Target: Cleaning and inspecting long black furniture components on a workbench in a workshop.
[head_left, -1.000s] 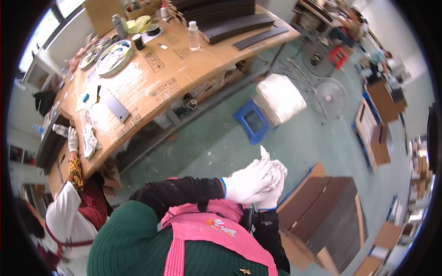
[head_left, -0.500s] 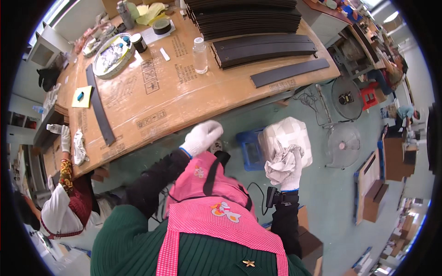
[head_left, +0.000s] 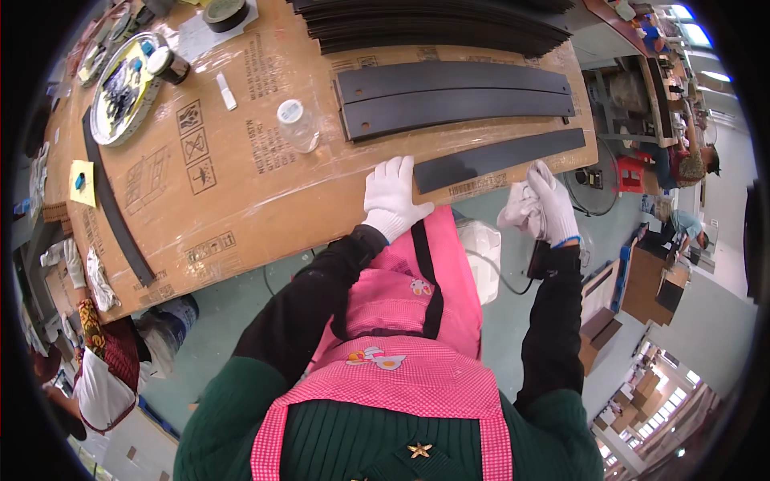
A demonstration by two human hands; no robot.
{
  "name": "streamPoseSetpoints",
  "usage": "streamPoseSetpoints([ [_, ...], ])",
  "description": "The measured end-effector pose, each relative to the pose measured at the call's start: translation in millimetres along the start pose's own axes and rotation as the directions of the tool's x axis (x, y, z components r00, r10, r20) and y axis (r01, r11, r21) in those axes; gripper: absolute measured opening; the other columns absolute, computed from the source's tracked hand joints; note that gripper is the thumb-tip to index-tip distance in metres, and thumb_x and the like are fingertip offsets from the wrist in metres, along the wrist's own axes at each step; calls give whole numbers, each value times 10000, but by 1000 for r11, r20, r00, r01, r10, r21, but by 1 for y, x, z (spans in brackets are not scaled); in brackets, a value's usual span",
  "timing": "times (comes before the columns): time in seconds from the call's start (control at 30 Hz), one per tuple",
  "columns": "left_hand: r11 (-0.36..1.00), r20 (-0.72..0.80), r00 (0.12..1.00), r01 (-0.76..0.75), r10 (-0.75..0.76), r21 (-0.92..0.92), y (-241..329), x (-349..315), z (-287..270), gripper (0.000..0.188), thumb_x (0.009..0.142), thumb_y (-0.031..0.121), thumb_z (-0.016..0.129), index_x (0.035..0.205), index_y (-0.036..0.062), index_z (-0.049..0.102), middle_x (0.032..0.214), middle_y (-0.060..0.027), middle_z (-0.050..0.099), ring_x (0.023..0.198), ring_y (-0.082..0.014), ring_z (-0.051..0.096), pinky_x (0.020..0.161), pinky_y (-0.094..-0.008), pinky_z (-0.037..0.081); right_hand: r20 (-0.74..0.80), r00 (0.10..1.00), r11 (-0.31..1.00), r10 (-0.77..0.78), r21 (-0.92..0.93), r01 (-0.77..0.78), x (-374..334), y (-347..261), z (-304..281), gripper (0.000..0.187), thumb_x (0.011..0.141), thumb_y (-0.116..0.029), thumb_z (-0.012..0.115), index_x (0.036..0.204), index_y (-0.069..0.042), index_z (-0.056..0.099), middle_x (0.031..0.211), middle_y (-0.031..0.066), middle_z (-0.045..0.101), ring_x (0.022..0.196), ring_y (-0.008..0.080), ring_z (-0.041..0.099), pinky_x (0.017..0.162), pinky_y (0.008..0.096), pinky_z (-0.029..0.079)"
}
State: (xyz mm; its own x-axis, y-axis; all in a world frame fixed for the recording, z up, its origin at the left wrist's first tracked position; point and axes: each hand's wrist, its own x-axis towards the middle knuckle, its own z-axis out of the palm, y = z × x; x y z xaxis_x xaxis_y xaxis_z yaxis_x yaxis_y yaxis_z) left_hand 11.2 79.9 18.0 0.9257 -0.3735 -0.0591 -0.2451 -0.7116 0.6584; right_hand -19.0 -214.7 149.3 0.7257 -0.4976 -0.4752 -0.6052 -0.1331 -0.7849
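My left hand (head_left: pixel 393 196), in a white knit glove, lies palm down near the front edge of the cardboard-covered table (head_left: pixel 233 168). Its fingers are stretched out and the thumb is spread beside the left end of a single dark grey strip (head_left: pixel 501 160). A crumpled whitish cloth (head_left: pixel 521 210) is gripped in my gloved right hand (head_left: pixel 555 207), just off the table edge near the strip's right end. Behind the strip sits a low stack of similar dark strips (head_left: pixel 457 100), with small holes at the left end.
A taller pile of dark strips (head_left: pixel 433 28) stands at the back. Left of the stack are a clear bottle (head_left: pixel 298 128), a white piece (head_left: pixel 226 91), a dark-lidded jar (head_left: pixel 168 64) and a round tray (head_left: pixel 148 104). Another strip (head_left: pixel 112 196) lies far left, near a co-worker's gloved hand (head_left: pixel 74 263).
My left hand has moved from before the table onto its edge, and its fingers have straightened. My right hand has carried the cloth up from the white bundle beside the table to the strip's right end.
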Motion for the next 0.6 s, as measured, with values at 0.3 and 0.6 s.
streamPoseSetpoints([
  [0.3,1000,-191,981,-5,9,20,-4,10,45,681,697,336,860,1281,103,600,1241,-104,624,1160,-345,599,983,-481,472,684,522,168,-509,-516,840,49,31,135,428,830,-336,747,1173,-89,684,1032,153,651,915,384,643,804,507,563],
  [0.6,989,-253,967,47,-9,143,5,7,38,730,534,343,946,1167,122,658,1102,-88,641,1054,-331,611,934,-461,475,545,98,-159,-833,-406,900,165,61,51,180,769,-180,733,924,-149,647,866,31,564,810,239,607,718,401,496],
])
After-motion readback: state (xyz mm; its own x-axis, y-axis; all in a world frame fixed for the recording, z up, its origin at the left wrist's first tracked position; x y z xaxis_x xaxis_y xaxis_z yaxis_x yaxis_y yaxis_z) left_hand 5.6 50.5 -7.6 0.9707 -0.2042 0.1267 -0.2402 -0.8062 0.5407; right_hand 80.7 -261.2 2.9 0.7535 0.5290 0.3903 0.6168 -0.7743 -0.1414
